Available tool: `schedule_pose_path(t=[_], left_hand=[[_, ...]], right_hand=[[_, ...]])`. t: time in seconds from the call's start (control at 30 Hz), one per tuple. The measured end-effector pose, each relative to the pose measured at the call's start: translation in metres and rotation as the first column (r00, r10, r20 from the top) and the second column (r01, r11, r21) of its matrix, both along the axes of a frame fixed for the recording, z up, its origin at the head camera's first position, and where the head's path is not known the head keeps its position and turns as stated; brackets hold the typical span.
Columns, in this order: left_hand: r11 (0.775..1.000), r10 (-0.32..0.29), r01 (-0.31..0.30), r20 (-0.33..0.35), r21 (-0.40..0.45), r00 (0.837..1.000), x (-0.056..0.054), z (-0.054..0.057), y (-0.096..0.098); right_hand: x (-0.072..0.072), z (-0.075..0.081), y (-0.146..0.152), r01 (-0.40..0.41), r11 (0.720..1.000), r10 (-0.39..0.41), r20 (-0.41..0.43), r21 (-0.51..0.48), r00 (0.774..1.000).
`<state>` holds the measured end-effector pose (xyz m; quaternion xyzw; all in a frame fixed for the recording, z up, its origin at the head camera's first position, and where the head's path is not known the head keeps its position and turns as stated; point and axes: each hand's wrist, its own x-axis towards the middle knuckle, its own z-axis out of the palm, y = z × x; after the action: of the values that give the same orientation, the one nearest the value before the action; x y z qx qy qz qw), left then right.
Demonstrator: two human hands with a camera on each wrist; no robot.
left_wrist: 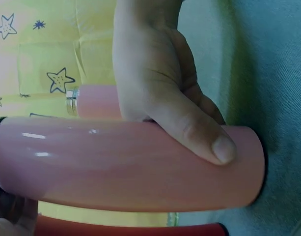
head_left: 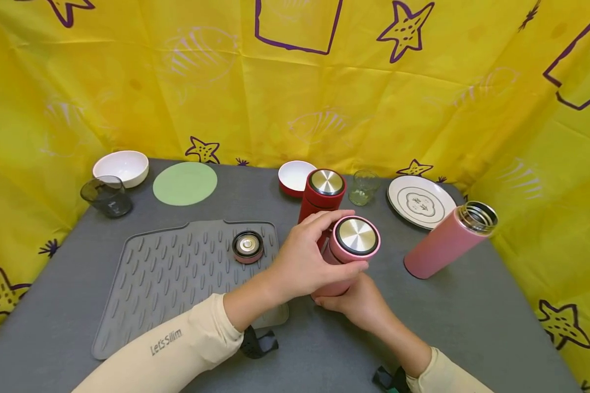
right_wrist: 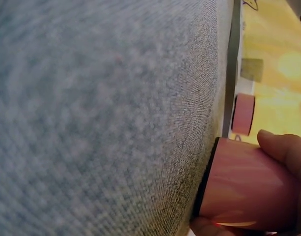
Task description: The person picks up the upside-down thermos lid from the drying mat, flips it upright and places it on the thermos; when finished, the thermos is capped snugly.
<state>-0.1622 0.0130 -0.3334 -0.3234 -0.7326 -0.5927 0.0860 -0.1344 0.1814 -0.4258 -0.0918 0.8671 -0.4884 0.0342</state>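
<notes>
A pink thermos (left_wrist: 125,167) with a steel-topped lid (head_left: 357,236) stands upright on the table in front of me. My left hand (head_left: 302,265) grips it near the top, fingers and thumb around the lid. Lower down, my right hand (head_left: 361,305) holds the body close to its base. Just behind it is a red thermos (head_left: 319,196) with its lid on, partly hidden by the left hand. To the right, a second pink thermos (head_left: 440,245) has no lid. A loose pink lid (head_left: 248,245) lies underside up on the grey drying mat (head_left: 177,273).
Along the back are a white bowl (head_left: 123,166), a dark glass (head_left: 107,196), a green round mat (head_left: 184,184), a red-and-white bowl (head_left: 295,177), a clear glass (head_left: 364,188) and stacked plates (head_left: 420,201). A yellow cloth (head_left: 226,98) hangs around the table.
</notes>
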Motion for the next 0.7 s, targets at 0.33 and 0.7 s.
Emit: schedule_pose_path(t=[0.33, 0.7], left_hand=[[0.997, -0.077, 0.077, 0.031, -0.01, 0.997, 0.0, -0.004, -0.005], [1.0, 0.025, -0.024, 0.057, -0.008, 0.998, 0.005, 0.001, 0.004]], right_hand=[[-0.001, -0.002, 0.0, 0.002, 0.999, -0.002, -0.004, 0.038, 1.0], [-0.001, -0.003, 0.003, -0.015, 0.999, 0.017, -0.039, 0.044, 0.999]])
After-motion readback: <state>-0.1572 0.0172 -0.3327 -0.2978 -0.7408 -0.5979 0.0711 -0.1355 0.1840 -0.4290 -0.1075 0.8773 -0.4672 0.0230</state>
